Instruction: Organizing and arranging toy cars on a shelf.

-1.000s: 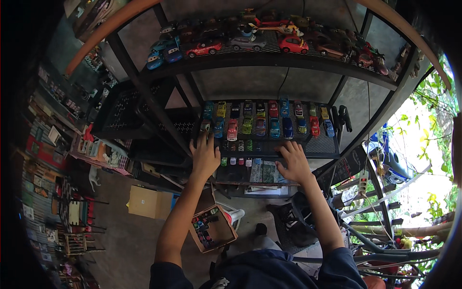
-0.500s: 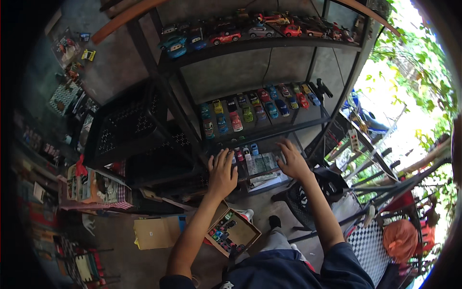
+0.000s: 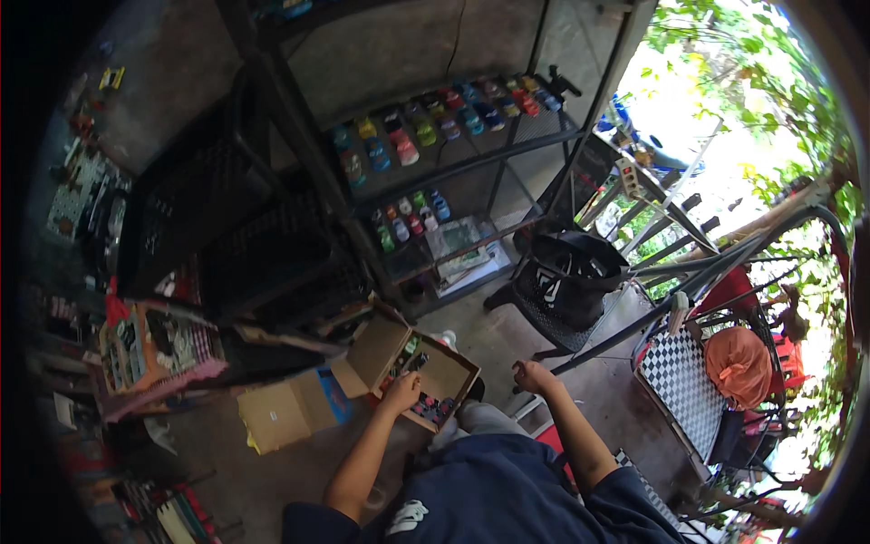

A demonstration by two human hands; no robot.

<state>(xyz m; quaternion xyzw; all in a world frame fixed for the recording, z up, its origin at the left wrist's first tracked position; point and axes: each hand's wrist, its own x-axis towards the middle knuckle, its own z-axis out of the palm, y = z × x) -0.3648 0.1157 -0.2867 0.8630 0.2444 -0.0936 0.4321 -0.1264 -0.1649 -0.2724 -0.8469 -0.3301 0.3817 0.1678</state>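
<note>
An open cardboard box (image 3: 459, 367) with several small toy cars (image 3: 430, 410) in it stands low in front of me. My left hand (image 3: 401, 393) is over the box's left side, its fingers curled closed; what they hold, if anything, is hidden. To the right of the box and apart from it, my right hand (image 3: 537, 376) hangs in the air with its fingers folded in, and nothing shows in it. More toy cars (image 3: 403, 145) stand in rows on the black shelf rack's middle shelf, and a smaller group of toy cars (image 3: 420, 216) occupies the shelf below.
A black chair (image 3: 553, 313) with a dark bag (image 3: 580, 263) on it stands right of the rack. Flattened cardboard (image 3: 276, 419) lies on the floor at left. Black plastic crates (image 3: 204, 213) stand left of the rack. A checkered table (image 3: 684, 390) is at the right.
Both hands have come down and back from the shelves, the left to the box, the right beside it. Their spread fingers have closed. The view has tilted lower, showing more of the lower shelf's cars.
</note>
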